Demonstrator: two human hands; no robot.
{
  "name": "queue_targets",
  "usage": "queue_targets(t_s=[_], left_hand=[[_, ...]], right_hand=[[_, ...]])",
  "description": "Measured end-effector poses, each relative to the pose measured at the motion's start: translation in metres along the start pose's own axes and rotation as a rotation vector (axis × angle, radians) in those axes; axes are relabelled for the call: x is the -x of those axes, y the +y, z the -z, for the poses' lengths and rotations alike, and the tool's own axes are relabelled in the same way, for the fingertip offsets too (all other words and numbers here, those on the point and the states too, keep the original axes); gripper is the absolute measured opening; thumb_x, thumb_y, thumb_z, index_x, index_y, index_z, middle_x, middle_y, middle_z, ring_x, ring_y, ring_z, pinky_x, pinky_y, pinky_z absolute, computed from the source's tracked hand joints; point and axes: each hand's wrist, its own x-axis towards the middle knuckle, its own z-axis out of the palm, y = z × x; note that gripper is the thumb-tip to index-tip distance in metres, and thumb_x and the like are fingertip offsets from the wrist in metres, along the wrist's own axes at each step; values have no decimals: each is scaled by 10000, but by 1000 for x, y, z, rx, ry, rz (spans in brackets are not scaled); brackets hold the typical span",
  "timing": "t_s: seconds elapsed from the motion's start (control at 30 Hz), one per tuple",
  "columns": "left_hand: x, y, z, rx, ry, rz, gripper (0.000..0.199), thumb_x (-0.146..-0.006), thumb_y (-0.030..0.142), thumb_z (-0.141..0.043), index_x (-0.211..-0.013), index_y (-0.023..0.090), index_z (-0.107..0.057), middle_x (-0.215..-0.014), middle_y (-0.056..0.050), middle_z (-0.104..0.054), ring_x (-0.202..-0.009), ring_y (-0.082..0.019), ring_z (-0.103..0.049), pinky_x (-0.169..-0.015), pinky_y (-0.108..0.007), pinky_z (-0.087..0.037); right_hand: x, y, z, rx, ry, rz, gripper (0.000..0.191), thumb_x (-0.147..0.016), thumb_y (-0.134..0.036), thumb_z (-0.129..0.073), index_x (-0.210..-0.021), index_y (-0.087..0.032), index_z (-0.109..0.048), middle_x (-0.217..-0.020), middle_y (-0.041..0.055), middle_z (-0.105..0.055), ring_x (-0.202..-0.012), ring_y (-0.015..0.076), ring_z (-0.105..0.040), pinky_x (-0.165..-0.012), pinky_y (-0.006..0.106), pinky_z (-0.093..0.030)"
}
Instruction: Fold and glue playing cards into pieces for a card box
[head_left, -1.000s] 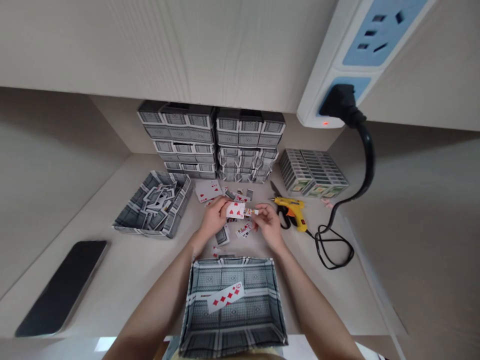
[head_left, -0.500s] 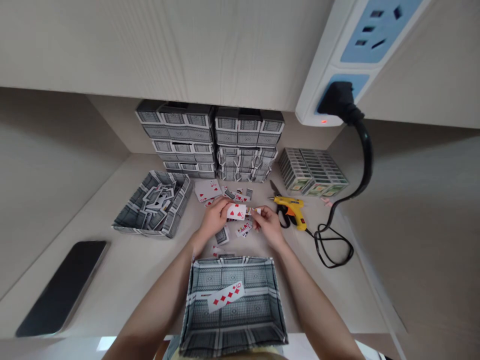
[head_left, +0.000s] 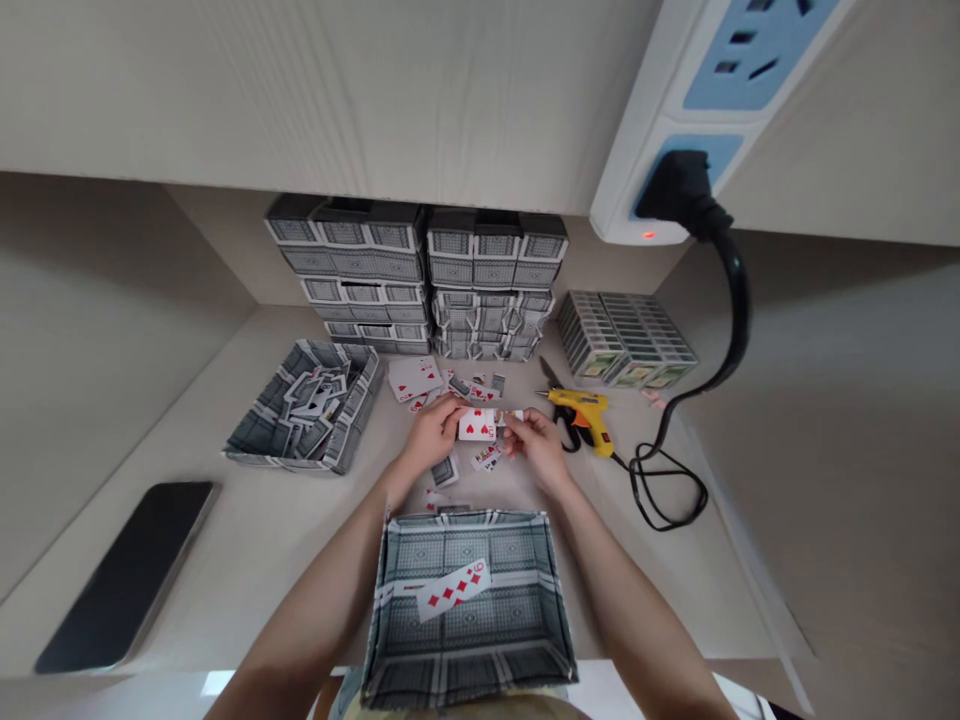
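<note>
My left hand is closed on a playing card, a five of hearts with its face toward me. At the card's right end, my right hand pinches a smaller folded card piece. The two pieces meet or overlap between the hands; exactly how they join is too small to tell. Several loose cards and strips lie on the table under and around my hands. Nearest my body stands an open box made of cards, with a cut strip of a diamond card inside.
A second card box full of folded pieces is at left, near a black phone. Stacked card boxes line the back. A yellow glue gun, scissors, card decks and a power strip are at right.
The held card and the small piece appear slightly shifted between my hands, which stay in nearly the same place. The view has tilted a little. Everything on the table stays put.
</note>
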Motion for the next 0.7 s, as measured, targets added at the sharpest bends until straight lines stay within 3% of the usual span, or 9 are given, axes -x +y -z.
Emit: queue_targets(t_s=[0.27,0.53,0.7], left_hand=[[0,2,-1,72,-14,69,204,-827,255,-420,-787,176,-604,-780,-38,-624,-734,-144,-555,-693,-267,-438],[2,0,-2,700,-217,321,332,-766,224,-366,-908,150,-656,-874,-69,-678,-822,-197,-619,-718,-328,-482],[-3,2,-9,635,-130,404,251,-713,340,-573,-854,144,-642,-833,-57,-677,-759,-169,-616,-682,-278,-481]], right_hand=[[-1,1,-1,8,-16,-3,322,-611,-418,-679,-617,-190,-453,-492,-40,-561,-342,87,-468,-323,203,-353],[1,-2,0,100,-38,59,302,-651,-452,-644,-632,-198,-480,-450,-57,-529,-320,83,-420,-319,210,-317],[5,-2,-4,223,-78,113,319,-680,-493,-609,-635,-201,-489,-410,-64,-492,-314,81,-401,-324,210,-308]])
